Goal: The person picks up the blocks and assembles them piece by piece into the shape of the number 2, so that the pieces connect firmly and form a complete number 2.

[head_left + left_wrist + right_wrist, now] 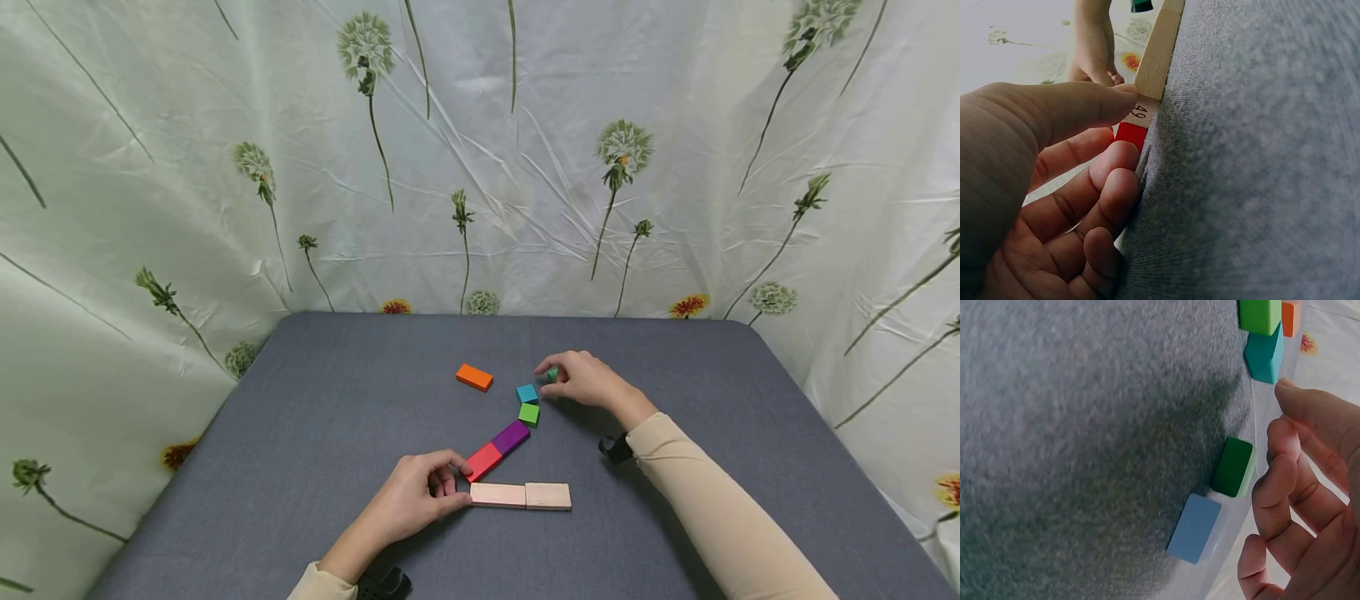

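Observation:
A row of blocks runs diagonally: red [484, 462], purple [511, 437], lime green [528, 415], blue [527, 393]. Two plain wooden blocks [498, 496] lie end to end, meeting the red block at a corner. There my left hand [405, 493] pinches with its thumb on the wooden block's end, marked 49 in the left wrist view, and its fingers on the red block [1130, 136]. My right hand [588, 382] hovers at the row's far end, fingers curved and apart, beside a dark green block [1234, 467]. The right wrist view also has a light blue block [1194, 528].
An orange block [474, 377] lies apart, left of the blue one. All of them rest on a grey cloth-covered table [337, 400]. A white curtain [540, 208] printed with dandelions hangs behind and at both sides.

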Demonstrator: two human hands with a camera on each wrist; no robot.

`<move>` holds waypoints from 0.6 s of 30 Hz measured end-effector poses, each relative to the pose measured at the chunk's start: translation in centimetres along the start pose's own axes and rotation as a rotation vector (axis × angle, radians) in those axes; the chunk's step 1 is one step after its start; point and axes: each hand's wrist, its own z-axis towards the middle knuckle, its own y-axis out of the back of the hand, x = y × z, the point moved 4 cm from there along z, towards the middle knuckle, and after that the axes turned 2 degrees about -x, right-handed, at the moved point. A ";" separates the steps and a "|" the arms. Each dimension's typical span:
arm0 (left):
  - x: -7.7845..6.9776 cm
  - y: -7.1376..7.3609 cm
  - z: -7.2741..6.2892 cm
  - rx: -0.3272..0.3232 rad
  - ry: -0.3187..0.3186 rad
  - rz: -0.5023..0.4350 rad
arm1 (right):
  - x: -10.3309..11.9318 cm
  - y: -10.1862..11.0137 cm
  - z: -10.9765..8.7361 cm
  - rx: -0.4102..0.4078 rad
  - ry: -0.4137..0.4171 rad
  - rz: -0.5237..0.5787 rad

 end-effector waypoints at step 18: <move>-0.1 0.0 0.0 -0.001 0.005 0.009 | -2.7 1.3 -0.5 -0.115 -0.124 -0.036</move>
